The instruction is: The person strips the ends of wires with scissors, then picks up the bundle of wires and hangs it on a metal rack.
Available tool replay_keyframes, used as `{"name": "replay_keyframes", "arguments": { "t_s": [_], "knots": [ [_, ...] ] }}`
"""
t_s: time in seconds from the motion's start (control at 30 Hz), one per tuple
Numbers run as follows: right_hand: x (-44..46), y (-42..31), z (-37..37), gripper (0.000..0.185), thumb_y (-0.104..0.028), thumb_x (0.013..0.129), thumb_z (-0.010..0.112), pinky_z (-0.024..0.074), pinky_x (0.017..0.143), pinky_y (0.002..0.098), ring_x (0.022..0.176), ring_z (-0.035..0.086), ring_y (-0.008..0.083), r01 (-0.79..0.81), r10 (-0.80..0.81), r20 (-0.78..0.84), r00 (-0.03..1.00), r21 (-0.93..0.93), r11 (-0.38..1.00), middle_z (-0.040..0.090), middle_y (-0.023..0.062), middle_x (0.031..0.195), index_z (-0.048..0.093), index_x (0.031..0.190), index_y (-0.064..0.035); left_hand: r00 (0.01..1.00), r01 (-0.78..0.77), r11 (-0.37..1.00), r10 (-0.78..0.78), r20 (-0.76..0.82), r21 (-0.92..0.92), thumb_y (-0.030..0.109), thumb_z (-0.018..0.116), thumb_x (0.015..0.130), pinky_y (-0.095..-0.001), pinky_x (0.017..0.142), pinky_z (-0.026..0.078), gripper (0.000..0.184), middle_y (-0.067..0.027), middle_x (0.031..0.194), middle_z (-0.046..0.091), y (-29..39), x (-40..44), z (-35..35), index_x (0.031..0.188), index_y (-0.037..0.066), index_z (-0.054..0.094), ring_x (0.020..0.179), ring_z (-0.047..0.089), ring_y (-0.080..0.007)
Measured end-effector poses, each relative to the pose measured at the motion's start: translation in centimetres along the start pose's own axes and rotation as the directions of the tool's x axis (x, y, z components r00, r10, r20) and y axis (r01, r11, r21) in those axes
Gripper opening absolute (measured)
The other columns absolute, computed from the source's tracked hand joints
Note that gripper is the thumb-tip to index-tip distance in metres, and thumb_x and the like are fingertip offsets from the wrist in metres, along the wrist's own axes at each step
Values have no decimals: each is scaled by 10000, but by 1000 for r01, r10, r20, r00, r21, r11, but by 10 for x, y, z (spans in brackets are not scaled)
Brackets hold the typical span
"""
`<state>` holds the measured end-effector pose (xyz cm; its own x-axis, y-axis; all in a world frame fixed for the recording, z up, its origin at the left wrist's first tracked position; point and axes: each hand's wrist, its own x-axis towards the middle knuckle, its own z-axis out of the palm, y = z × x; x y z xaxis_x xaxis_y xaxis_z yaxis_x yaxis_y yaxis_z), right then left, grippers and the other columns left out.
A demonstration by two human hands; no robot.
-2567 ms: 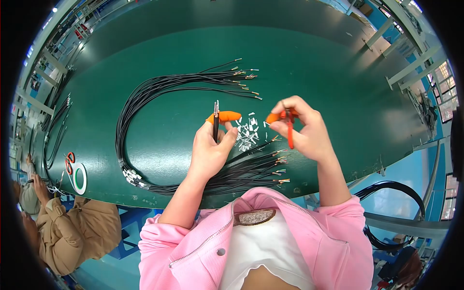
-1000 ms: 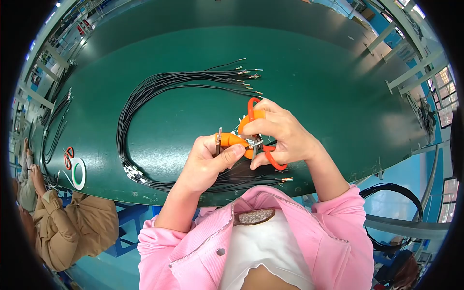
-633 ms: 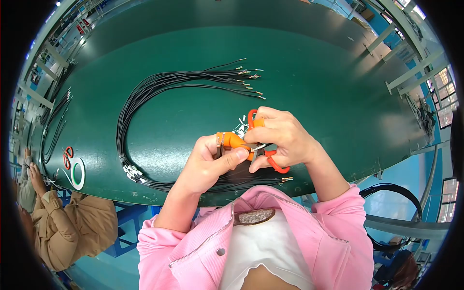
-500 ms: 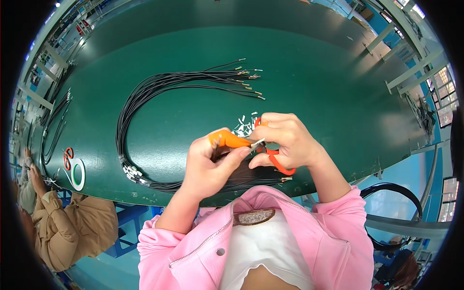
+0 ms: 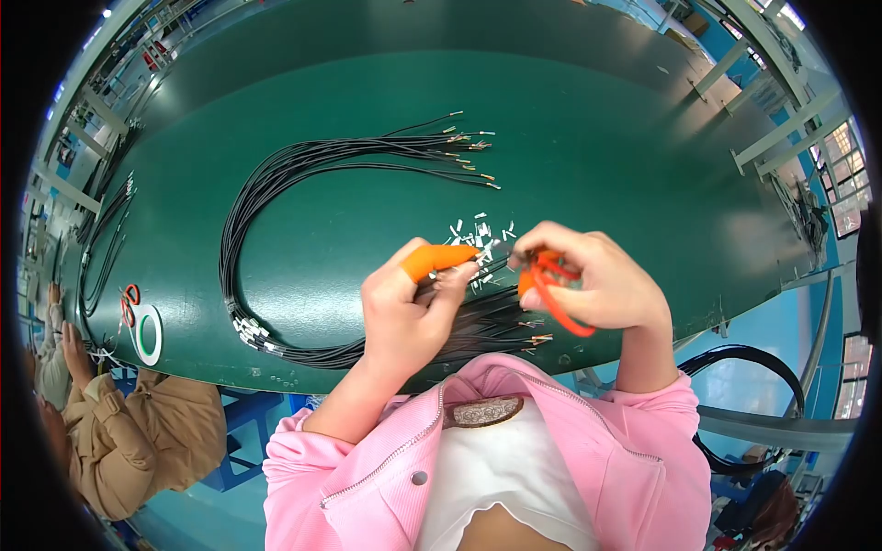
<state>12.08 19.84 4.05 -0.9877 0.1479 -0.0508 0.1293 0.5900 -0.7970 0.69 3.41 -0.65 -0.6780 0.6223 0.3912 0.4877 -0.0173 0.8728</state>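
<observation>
A pink, seemingly ribbed jacket [image 5: 363, 482] frames a white top [image 5: 510, 464].

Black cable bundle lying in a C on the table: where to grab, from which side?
I'd grip the black cable bundle at its white bands, coming from the person's left. It looks tightly gathered there, whereas both ends fan out rightward, and the lower branch passes behind the left hand.

Left hand [image 5: 401, 308] pinching, right hand [image 5: 608, 283] curled
</observation>
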Motion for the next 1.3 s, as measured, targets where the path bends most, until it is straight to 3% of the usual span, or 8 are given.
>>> {"name": "replay_keyframes", "arguments": {
  "t_s": [0.07, 0.2, 0.57, 0.67, 0.97, 1.07, 1.2, 1.3],
  "knots": [
    [1, -2, -3, 309, -84, 675, 700, 424, 653, 244, 691, 530, 128, -23, 37, -122, 992, 116, 993, 596, 74, 826, 534, 930, -31, 989, 145, 976, -139, 51, -161, 25, 614, 762, -194, 441, 307, 58, -16, 609, 480, 3, 1, -3, 801, -16, 621, 490, 410, -48],
    [20, 11, 12, 262, 81, 601, 591, 425, 615, 271, 695, 517, 175, 535, -507, -395, 766, -45, 844, 603, 30, 803, 563, 821, -58, 967, 212, 956, -176, 185, -202, 25, 604, 773, -203, 477, 339, 65, -9, 633, 518, 6, 0, -6, 817, -19, 622, 533, 436, -46],
    [20, 3, 36, 352, 124, 472, 583, 398, 477, 278, 578, 489, 186, 655, -671, -449, 590, -220, 723, 587, 16, 703, 572, 747, -97, 945, 324, 827, -263, 193, -459, 35, 609, 787, -187, 531, 387, 58, 3, 658, 558, -2, -7, -7, 815, -15, 605, 595, 496, -45],
    [28, -4, 32, 361, 125, 472, 575, 398, 478, 279, 580, 488, 186, 573, -596, -483, 642, -215, 791, 589, 22, 714, 570, 766, -84, 997, 46, 967, -30, 67, -250, 27, 572, 796, -173, 473, 294, 37, 35, 613, 470, -2, -11, 6, 789, -10, 569, 540, 393, -23],
    [18, 8, 35, 280, 6, 590, 752, 422, 605, 265, 649, 528, 172, 662, -736, -319, 597, -323, 677, 554, 33, 657, 548, 760, -82, 971, 240, 833, -215, 107, -499, 17, 622, 769, -190, 485, 363, 68, 8, 646, 537, -5, -12, 0, 805, -33, 593, 557, 469, -35],
    [28, 18, 45, 280, 73, 609, 694, 379, 499, 238, 588, 491, 143, 681, -550, -574, 607, 19, 732, 543, 19, 687, 540, 781, -86, 987, 158, 885, -142, 71, -437, 3, 630, 755, -193, 466, 350, 71, 9, 643, 533, -7, -15, -2, 808, -30, 596, 538, 454, -35],
    [30, 6, 38, 256, 56, 678, 684, 393, 584, 238, 672, 508, 99, 512, -296, -436, 850, 553, 657, 553, 44, 811, 499, 810, -62, 994, -92, 969, 105, 43, -227, -27, 643, 718, -197, 452, 343, 101, 3, 635, 529, -4, -14, -3, 810, -19, 602, 532, 453, -39],
    [28, 4, 30, 325, 114, 570, 649, 400, 543, 254, 647, 513, 152, 631, -536, -365, 761, 226, 742, 545, 34, 721, 558, 807, -89, 992, 55, 959, -21, 126, -279, -18, 631, 725, -201, 474, 372, 83, -40, 665, 566, -6, -14, -2, 804, -12, 607, 547, 483, -49]
  ]
}}
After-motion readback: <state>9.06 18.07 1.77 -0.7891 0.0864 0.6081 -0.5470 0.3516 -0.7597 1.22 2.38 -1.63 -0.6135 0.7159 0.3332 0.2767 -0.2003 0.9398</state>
